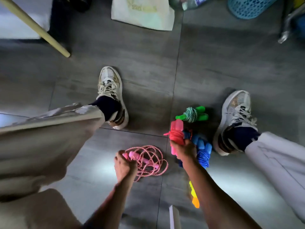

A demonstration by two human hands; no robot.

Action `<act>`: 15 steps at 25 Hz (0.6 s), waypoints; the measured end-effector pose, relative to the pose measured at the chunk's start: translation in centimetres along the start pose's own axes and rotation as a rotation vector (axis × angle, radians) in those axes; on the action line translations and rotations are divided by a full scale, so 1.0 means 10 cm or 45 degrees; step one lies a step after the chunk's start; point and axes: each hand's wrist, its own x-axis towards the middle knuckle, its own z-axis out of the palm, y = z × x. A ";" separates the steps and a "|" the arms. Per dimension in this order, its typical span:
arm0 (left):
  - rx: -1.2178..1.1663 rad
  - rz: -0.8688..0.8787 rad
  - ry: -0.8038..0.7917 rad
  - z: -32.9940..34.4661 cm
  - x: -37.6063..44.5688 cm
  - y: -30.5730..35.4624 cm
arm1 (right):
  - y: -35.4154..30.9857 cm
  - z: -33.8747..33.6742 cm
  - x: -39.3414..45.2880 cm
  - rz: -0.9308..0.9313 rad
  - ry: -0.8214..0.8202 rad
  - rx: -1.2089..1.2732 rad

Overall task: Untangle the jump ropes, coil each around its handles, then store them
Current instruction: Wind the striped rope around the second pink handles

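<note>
- Here, in the head view, the left hand [125, 164] curls round one pink plastic handle of the loose pink-and-white twisted rope [148, 161], which lies in a messy pile on the grey tiled floor [148, 80]. It looks like the next rope to wind.
- The right hand [185, 150] holds the red rope wound round its red handles [176, 134], likely to carry it off.
- The blue rope bundle with blue handles [203, 150] is right beside that hand; I cannot tell if the hand holds it too.
- The green rope wound on bright green handles [192, 114] rests on the floor near a shoe, done and waiting.
- A white cloth bag [142, 14] and a blue plastic basket with holes [247, 7] sit far off. I cannot see what is inside either.
</note>
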 end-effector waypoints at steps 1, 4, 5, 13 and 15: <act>0.067 -0.009 0.003 0.04 0.00 -0.11 | -0.02 0.02 0.00 -0.005 0.071 -0.080; 0.236 -0.097 -0.116 0.12 0.08 -0.33 | 0.03 0.05 -0.02 -0.023 0.243 -0.252; 0.259 -0.108 -0.140 0.15 0.13 -0.37 | 0.05 0.05 -0.04 -0.039 0.267 -0.308; 0.112 -0.098 -0.052 0.09 0.32 -0.30 | 0.26 -0.06 -0.12 -0.398 0.199 -0.239; -0.100 0.018 -0.096 0.05 0.19 -0.06 | 0.25 -0.09 -0.17 -0.379 0.084 -0.222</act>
